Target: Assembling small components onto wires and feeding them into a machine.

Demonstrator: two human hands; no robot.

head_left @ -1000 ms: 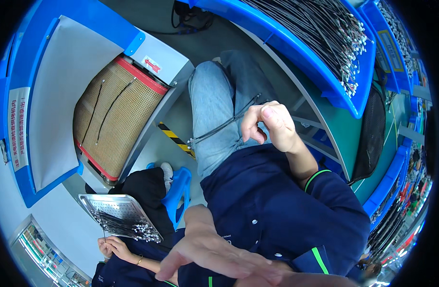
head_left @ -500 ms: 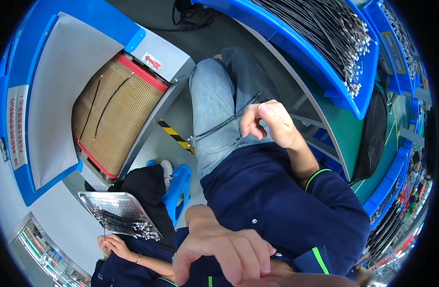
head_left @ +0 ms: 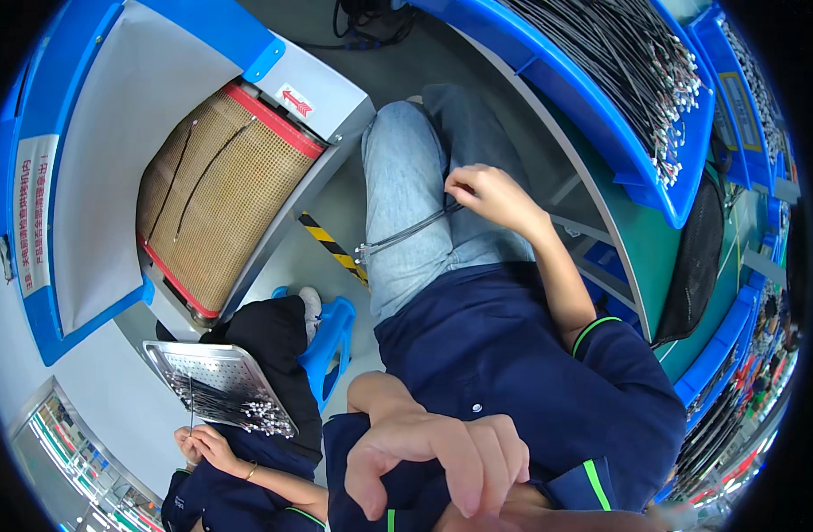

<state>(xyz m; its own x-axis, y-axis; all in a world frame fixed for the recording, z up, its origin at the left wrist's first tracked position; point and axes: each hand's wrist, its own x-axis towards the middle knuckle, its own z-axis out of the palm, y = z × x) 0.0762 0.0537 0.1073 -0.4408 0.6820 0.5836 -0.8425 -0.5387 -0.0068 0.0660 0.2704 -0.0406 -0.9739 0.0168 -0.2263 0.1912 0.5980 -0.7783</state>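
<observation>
A few thin black cables (head_left: pixel 411 232) with small light end connectors lie across my jeans-clad lap. Over their right end is my right hand (head_left: pixel 497 199), fingers curled closed; whether it grips the cables or something small is hidden. My left hand (head_left: pixel 442 452) is raised close to the camera above my navy shirt. Its fingers are bent and its thumb stands apart, with nothing visible between them. Two single dark cables (head_left: pixel 210 168) rest on the tan mesh conveyor belt (head_left: pixel 247 191) ahead on the left.
At lower left, a co-worker's hands (head_left: pixel 203 443) hold a thin cable over a perforated metal tray (head_left: pixel 234 359) of cables. A blue bin (head_left: pixel 633 188) full of black cables is at upper right, above a green-topped bench (head_left: pixel 659 257). A blue stool (head_left: pixel 331 341) stands between us.
My right hand has moved up and left over the cables' end, its fingers now turned down. My left hand has shifted slightly right. The view has moved a little.
</observation>
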